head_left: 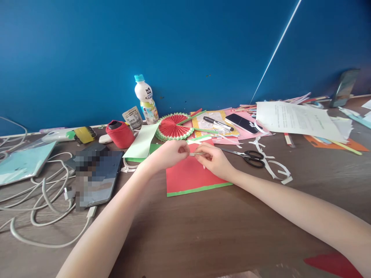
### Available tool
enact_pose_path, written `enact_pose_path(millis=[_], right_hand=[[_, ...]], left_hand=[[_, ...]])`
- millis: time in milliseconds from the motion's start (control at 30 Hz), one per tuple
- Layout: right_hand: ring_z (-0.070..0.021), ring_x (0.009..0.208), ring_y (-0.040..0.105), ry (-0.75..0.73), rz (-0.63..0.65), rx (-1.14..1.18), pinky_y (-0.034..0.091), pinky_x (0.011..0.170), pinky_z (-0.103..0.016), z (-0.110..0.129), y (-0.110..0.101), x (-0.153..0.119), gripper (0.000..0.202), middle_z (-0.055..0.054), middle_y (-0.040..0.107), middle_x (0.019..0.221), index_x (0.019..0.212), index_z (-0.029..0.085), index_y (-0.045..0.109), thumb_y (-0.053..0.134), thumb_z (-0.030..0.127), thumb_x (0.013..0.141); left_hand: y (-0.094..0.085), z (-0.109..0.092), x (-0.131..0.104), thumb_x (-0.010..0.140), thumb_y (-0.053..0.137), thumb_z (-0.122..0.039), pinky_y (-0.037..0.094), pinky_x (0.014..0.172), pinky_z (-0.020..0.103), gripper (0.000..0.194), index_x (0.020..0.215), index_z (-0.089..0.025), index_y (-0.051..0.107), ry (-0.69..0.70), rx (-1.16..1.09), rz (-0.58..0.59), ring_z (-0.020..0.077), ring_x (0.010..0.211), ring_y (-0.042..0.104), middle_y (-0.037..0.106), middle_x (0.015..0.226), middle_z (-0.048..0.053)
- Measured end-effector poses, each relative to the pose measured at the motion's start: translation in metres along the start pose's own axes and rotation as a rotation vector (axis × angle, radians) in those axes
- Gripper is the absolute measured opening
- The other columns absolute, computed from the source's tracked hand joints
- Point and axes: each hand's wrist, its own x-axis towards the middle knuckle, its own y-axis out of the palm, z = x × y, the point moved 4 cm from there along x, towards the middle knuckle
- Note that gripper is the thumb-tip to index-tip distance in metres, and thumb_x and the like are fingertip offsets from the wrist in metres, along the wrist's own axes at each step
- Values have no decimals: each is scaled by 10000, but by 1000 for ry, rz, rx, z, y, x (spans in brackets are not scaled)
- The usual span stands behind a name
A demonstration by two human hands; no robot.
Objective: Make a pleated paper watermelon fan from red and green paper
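My left hand (171, 155) and my right hand (213, 159) meet over a red sheet of paper (187, 179) with a green strip along its near edge. Both are closed, fingertips pinching a small pale strip (192, 154) stretched between them. It looks like tape, though most of it is hidden by the fingers. Just beyond my hands lies a pleated red paper fan (174, 126) with a green and white rim. Scissors (246, 155) with black handles rest right of my right hand, beside curled white backing strips (269, 166).
On the left are a phone (104, 181), tangled white cables (43, 193) and a red-wrapped roll (120, 134). A bottle (146, 99) stands against the blue wall. Behind my right hand lie a marker (217, 123), another phone (243, 122) and printed paper (298, 119).
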Motion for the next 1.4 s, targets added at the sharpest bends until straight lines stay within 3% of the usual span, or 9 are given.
enact_pose_path(millis=[200, 633, 1000, 1400], right_hand=[[-75, 521, 397, 56, -35, -24, 365, 509, -256, -6, -1, 0, 96, -6, 493, 780, 759, 183, 557, 480, 205, 811], [-102, 595, 447, -19, 5, -90, 370, 537, -256, -5, 0, 0, 130, -2, 455, 736, 720, 187, 505, 474, 224, 841], [-104, 604, 447, -71, 0, -175, 358, 557, -260, -5, 1, 0, 108, 8, 452, 690, 741, 176, 555, 491, 144, 823], [-115, 604, 453, -94, 0, -208, 368, 563, -272, -6, 1, -3, 126, -3, 464, 701, 779, 190, 577, 469, 187, 843]], left_hand=[[-7, -12, -3, 743, 449, -294, 357, 518, 223, 159, 660, -188, 533, -37, 134, -152, 128, 607, 542, 624, 693, -4], [6, -17, -2, 789, 403, -255, 395, 617, 259, 206, 761, -232, 606, 6, 328, -61, 176, 716, 590, 675, 844, -4], [10, -13, 0, 802, 424, -274, 394, 608, 254, 210, 757, -223, 622, 12, 298, -46, 177, 721, 587, 678, 836, 9], [10, -14, -2, 759, 395, -205, 396, 595, 253, 215, 744, -221, 609, -21, 281, -50, 174, 692, 585, 669, 804, 14]])
